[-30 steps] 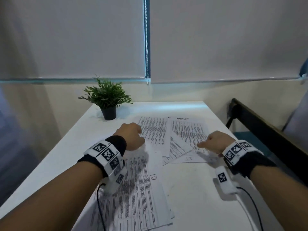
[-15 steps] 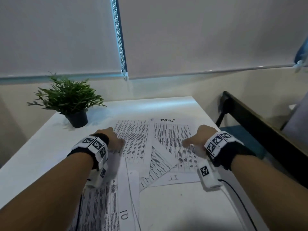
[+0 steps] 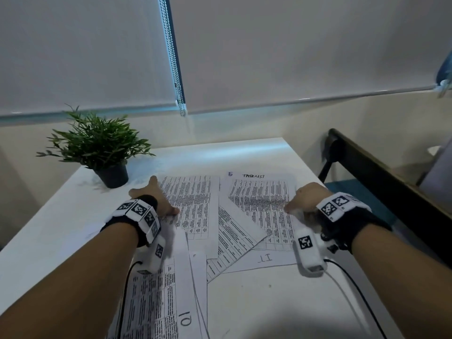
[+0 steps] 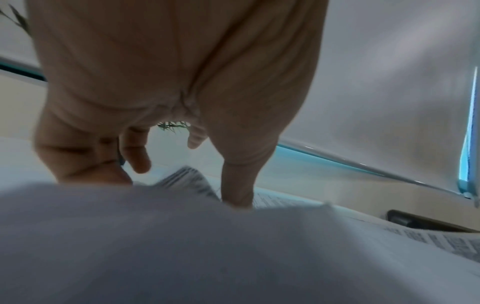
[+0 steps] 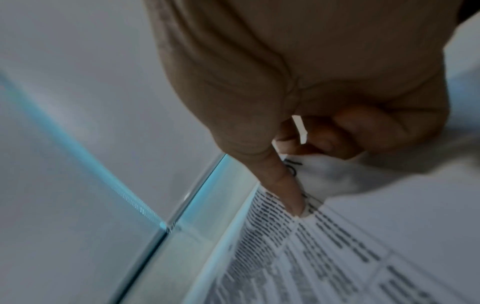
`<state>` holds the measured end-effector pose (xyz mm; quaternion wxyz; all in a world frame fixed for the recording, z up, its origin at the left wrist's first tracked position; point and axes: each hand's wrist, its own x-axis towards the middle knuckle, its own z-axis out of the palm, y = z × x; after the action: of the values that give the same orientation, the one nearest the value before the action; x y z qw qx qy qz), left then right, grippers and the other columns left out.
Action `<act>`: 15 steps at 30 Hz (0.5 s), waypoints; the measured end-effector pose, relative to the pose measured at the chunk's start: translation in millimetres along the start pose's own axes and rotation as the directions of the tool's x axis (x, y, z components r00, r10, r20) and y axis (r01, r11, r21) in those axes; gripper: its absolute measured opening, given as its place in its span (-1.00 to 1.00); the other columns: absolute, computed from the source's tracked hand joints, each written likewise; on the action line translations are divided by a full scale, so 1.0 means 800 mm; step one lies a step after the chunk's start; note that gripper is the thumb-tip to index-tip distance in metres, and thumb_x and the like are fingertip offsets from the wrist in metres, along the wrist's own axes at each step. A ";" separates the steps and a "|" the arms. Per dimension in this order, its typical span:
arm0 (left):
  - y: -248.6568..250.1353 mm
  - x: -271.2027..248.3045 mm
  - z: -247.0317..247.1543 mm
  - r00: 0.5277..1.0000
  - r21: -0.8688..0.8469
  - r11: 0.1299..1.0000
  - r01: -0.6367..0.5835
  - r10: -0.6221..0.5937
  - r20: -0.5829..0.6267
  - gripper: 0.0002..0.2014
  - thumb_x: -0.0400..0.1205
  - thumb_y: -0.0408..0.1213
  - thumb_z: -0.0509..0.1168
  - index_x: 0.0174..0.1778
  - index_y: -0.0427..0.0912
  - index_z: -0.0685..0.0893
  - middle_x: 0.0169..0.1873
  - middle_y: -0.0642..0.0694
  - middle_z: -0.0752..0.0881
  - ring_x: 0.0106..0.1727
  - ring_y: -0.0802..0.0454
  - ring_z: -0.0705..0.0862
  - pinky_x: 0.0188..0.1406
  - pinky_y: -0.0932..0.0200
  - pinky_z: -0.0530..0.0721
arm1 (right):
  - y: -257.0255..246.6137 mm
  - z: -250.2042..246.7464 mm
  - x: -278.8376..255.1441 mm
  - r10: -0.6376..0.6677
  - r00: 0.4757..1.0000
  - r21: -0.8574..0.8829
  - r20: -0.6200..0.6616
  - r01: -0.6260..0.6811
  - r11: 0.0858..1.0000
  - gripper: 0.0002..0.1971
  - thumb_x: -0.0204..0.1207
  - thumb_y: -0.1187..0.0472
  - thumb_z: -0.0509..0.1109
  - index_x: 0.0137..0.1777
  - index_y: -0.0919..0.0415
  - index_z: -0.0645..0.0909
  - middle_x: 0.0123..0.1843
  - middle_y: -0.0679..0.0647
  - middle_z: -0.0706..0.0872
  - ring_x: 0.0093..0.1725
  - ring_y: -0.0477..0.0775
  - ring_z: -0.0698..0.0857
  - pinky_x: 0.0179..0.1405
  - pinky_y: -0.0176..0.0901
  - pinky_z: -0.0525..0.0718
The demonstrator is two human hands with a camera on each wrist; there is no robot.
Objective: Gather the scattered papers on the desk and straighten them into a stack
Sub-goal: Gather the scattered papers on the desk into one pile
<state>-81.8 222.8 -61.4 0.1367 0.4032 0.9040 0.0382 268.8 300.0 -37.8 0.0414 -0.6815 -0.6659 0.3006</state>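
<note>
Several printed sheets lie overlapped on the white desk (image 3: 56, 216). My left hand (image 3: 163, 195) rests on the left edge of the far left sheet (image 3: 193, 204). Its thumb (image 4: 236, 191) presses down on the paper and its fingers (image 4: 135, 156) are loosely bent beside the edge. My right hand (image 3: 300, 199) is at the right edge of the sheet headed TASKLIST (image 3: 261, 199). There the thumb (image 5: 288, 191) lies on top, and the curled fingers (image 5: 363, 131) sit under the raised edge of this sheet (image 5: 324, 257), pinching it. Nearer me lie the sheet marked 11 (image 3: 264, 259) and the sheet marked 10 (image 3: 156, 302).
A potted plant (image 3: 102, 148) stands at the desk's far left corner, close to my left hand. A dark wooden frame (image 3: 381, 172) runs along the desk's right side. Roller blinds with a bead chain (image 3: 176, 69) hang behind. Thin cables (image 3: 354, 285) trail from both wrists.
Both hands have moved forward and apart to the outer edges of the two far sheets. The left hand went from a fist to spread fingers. My head view has shifted right.
</note>
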 end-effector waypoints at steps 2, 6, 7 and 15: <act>-0.007 -0.001 0.000 1.000 -0.082 0.997 -0.002 0.002 -0.009 0.05 0.25 0.14 0.67 0.55 -0.12 0.27 0.38 -0.27 0.62 0.40 -0.36 0.60 0.35 -0.13 0.64 | 0.008 -0.018 0.000 0.089 0.996 0.176 0.025 -0.092 0.980 -0.74 0.50 0.17 0.63 -0.14 0.32 0.64 -0.33 0.18 0.67 -0.45 0.14 0.63 -0.58 -0.23 0.54; -0.022 -0.007 -0.001 0.999 -0.380 0.925 0.012 -0.031 -0.042 0.18 0.43 -0.29 0.62 0.80 0.05 -0.06 0.57 -0.37 0.48 0.50 -0.43 0.55 0.39 -0.16 0.63 | 0.033 -0.045 -0.002 0.054 0.991 0.551 -0.121 0.022 0.834 -0.67 0.31 0.26 0.65 0.00 0.45 0.72 -0.21 0.37 0.77 -0.33 0.39 0.78 -0.51 0.02 0.80; -0.025 -0.007 -0.002 0.996 -0.453 0.892 -0.003 -0.036 -0.076 0.13 0.47 -0.36 0.57 0.81 0.07 -0.07 0.60 -0.35 0.46 0.51 -0.41 0.54 0.39 -0.14 0.61 | 0.034 -0.051 -0.008 0.037 0.981 0.639 -0.189 0.095 0.764 -0.75 0.29 0.32 0.63 -0.07 0.41 0.74 -0.08 0.41 0.84 -0.12 0.52 0.85 -0.18 0.32 0.88; -0.011 -0.063 -0.072 0.850 -0.679 0.538 -0.499 0.153 -0.504 -0.04 0.58 -0.42 0.49 0.76 0.26 0.10 0.55 -0.07 0.58 0.45 -0.16 0.64 0.36 -0.29 0.68 | 0.001 -0.073 -0.079 -0.166 0.876 0.749 -0.452 0.474 0.462 -0.91 0.51 0.58 0.43 -0.05 0.55 0.59 0.02 0.40 0.80 -0.01 0.40 0.81 0.21 0.52 0.71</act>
<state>-72.2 182.0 3.4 0.1097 0.4494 0.7058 0.5365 301.1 261.0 32.2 0.5271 -0.4735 -0.5377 0.4571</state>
